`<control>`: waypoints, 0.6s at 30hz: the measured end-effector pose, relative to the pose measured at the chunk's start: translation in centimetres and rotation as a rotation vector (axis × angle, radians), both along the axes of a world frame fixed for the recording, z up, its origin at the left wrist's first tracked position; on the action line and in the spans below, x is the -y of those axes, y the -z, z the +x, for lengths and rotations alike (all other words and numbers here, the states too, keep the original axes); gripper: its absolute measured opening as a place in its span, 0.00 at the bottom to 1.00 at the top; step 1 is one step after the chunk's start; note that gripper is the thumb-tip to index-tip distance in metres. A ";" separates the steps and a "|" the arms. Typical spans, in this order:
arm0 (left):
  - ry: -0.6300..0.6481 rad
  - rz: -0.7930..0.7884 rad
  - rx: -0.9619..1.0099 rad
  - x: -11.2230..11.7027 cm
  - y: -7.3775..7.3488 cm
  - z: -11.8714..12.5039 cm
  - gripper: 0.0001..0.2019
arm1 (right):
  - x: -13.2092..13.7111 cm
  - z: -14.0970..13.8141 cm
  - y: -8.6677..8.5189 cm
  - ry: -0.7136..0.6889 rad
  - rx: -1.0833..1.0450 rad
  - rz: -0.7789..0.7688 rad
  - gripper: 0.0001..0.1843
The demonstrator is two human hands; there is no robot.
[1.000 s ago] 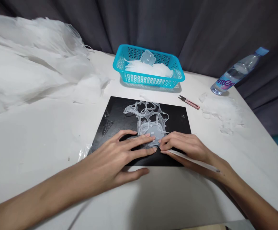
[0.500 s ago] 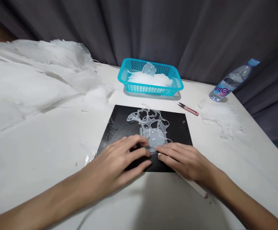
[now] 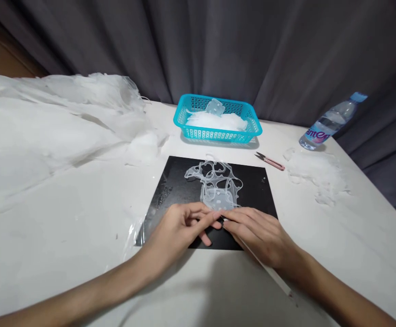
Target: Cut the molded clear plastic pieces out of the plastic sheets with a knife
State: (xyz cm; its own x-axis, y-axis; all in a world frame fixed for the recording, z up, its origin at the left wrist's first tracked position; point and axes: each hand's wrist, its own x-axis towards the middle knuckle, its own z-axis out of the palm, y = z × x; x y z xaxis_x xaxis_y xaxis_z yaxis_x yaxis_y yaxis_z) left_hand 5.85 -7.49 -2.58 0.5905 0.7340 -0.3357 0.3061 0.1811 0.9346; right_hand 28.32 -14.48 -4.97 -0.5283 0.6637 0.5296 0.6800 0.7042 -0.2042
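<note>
A translucent, rubbery-looking piece (image 3: 218, 198) with a squarish body and small holes lies on a black mat (image 3: 175, 190). Thin looping strips of the same material (image 3: 214, 170) spread from its far side. My left hand (image 3: 184, 225) is closed at the near edge of this piece, thumb and forefinger pinched together there, other fingers curled below. In my right hand (image 3: 257, 229) is a slim white stick (image 3: 269, 270), its near end sticking out below the palm. The right fingertips meet the left ones at the piece's edge, partly hiding it.
Behind the mat stands a blue plastic basket (image 3: 218, 136) holding white, translucent pieces. Pink thread snips (image 3: 270, 161) lie right of it, near a water bottle (image 3: 332, 121) and translucent scraps (image 3: 320, 175). A large heap of whitish sheets (image 3: 54, 122) covers the left.
My left hand has turned, and its spread fingers have come together in a pinch at the piece's near edge. My right hand stays nearly in place. The whole view has shifted slightly.
</note>
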 end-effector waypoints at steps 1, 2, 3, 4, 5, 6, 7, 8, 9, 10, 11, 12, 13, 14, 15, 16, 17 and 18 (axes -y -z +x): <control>-0.011 -0.015 0.018 -0.1 0.0 0.1 0.18 | 0.1 -0.2 0.2 0.020 -0.017 0.001 0.13; -0.014 -0.018 0.031 -0.2 0.0 0.1 0.16 | 0.1 -0.5 0.3 0.044 -0.039 -0.002 0.12; -0.015 -0.008 0.036 -0.2 0.1 0.1 0.15 | 0.2 -0.7 0.4 0.070 -0.069 -0.009 0.10; -0.014 0.015 0.035 -0.3 0.2 0.1 0.13 | 0.2 -1.0 0.4 0.095 -0.106 -0.017 0.09; -0.017 0.050 0.029 -0.4 0.2 0.1 0.11 | 0.2 -1.2 0.3 0.116 -0.145 -0.027 0.08; -0.026 0.087 0.014 -0.5 0.3 0.1 0.09 | 0.2 -1.4 0.2 0.137 -0.191 -0.033 0.08; -0.035 0.113 -0.008 -0.5 0.4 0.1 0.07 | 0.1 -1.4 0.0 0.166 -0.244 -0.044 0.08; -0.039 0.124 -0.030 -0.6 0.4 0.1 0.04 | -0.1 -1.3 -0.2 0.213 -0.313 -0.057 0.07; -0.041 0.121 -0.049 -0.6 0.4 0.1 0.03 | -0.4 -0.9 -0.5 0.284 -0.401 -0.077 0.06; -0.043 0.111 -0.065 -0.7 0.3 0.1 0.02 | -0.8 -0.4 -0.8 0.375 -0.503 -0.102 0.05; -0.048 0.101 -0.078 -0.8 0.3 0.1 0.03 | -1.3 0.4 -1.0 0.476 -0.609 -0.123 0.03; -0.054 0.094 -0.085 -0.8 0.2 0.1 0.04 | -1.8 1.3 -1.2 0.571 -0.709 -0.139 0.02; -0.059 0.094 -0.091 -0.9 0.2 0.0 0.05 | -2.4 2.2 -1.4 0.643 -0.790 -0.139 0.04; -0.058 0.096 -0.098 -1.0 0.1 -0.1 0.06 | -2.9 3.1 -1.5 0.687 -0.854 -0.135 0.05; -0.043 0.094 -0.108 -1.1 0.1 -0.2 0.07 | -3.4 3.9 -1.5 0.708 -0.908 -0.142 0.07; -0.016 0.092 -0.120 -1.2 0.0 -0.3 0.09 | -3.8 4.6 -1.5 0.708 -0.952 -0.148 0.08; 0.023 0.097 -0.139 -1.4 -0.1 -0.5 0.10 | -4.1 4.9 -1.5 0.690 -0.982 -0.161 0.09; 0.064 0.120 -0.168 -1.7 -0.2 -0.8 0.11 | -4.2 5.0 -1.5 0.652 -1.000 -0.189 0.09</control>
State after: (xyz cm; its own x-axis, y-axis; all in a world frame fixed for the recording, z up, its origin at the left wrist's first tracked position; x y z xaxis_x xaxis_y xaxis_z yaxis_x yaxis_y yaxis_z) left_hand 5.07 -5.82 -2.35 0.5801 0.7376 -0.3455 0.4664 0.0469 0.8833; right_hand 33.32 -10.30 -3.50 0.5226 0.7638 0.3788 0.3787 0.1902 -0.9058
